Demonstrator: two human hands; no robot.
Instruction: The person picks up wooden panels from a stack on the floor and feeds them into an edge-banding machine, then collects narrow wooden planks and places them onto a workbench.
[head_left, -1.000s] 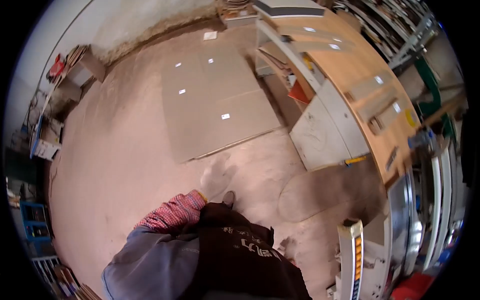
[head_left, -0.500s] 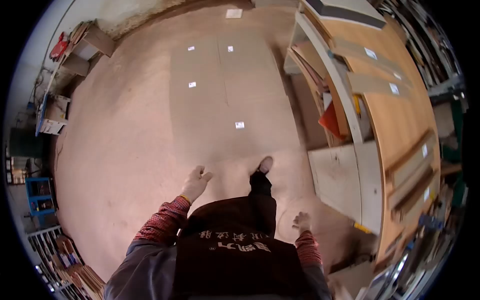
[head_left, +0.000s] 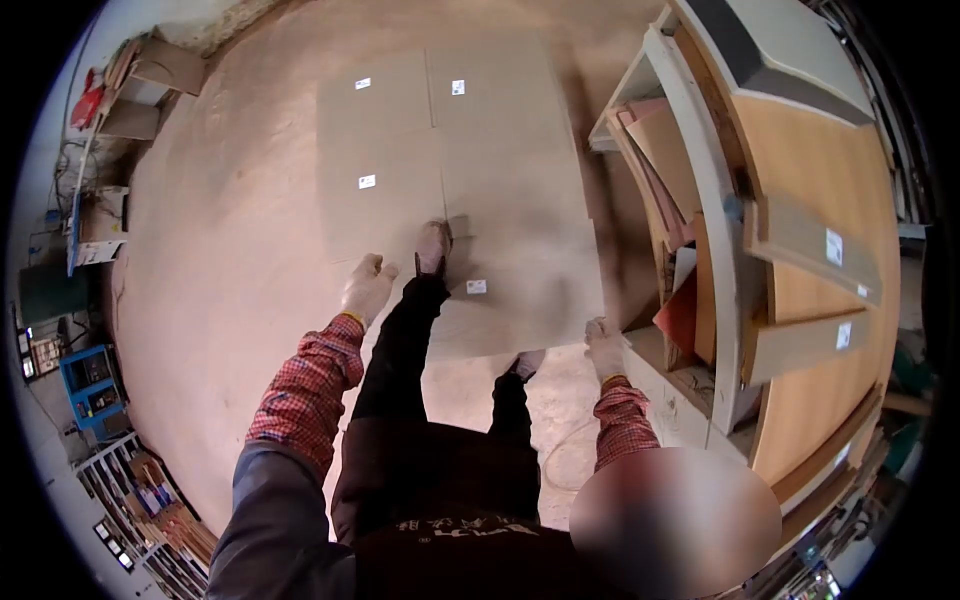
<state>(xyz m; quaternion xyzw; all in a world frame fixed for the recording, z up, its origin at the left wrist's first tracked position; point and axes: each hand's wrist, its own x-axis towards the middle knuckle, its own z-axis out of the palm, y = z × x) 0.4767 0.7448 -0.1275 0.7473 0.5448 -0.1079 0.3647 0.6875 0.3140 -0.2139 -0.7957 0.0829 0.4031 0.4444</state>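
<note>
Large flat grey-brown panels [head_left: 510, 160] with small white labels lie on the floor ahead of me. My left hand [head_left: 368, 288], in a pale glove, hangs over the near left part of them, its fingers loosely bent and apart, holding nothing. Also gloved, my right hand [head_left: 604, 347] is at the near right corner of the panels, beside the workbench. Its fingers are half curled with nothing visible in them; I cannot tell whether it touches anything. One shoe [head_left: 433, 247] is over the panels, the other [head_left: 527, 364] at their near edge.
A wooden-topped workbench [head_left: 830, 400] runs along the right, with labelled strips [head_left: 808, 345] on top and boards [head_left: 665, 150] stored beneath. To the left stand a blue shelf unit [head_left: 90, 385] and a rack of boards [head_left: 160, 500]. A blurred round patch covers the lower right.
I have stepped forward, and one foot is now over the panels. My right hand has swung forward beside the workbench. My left hand remains out in front, slightly higher in view.
</note>
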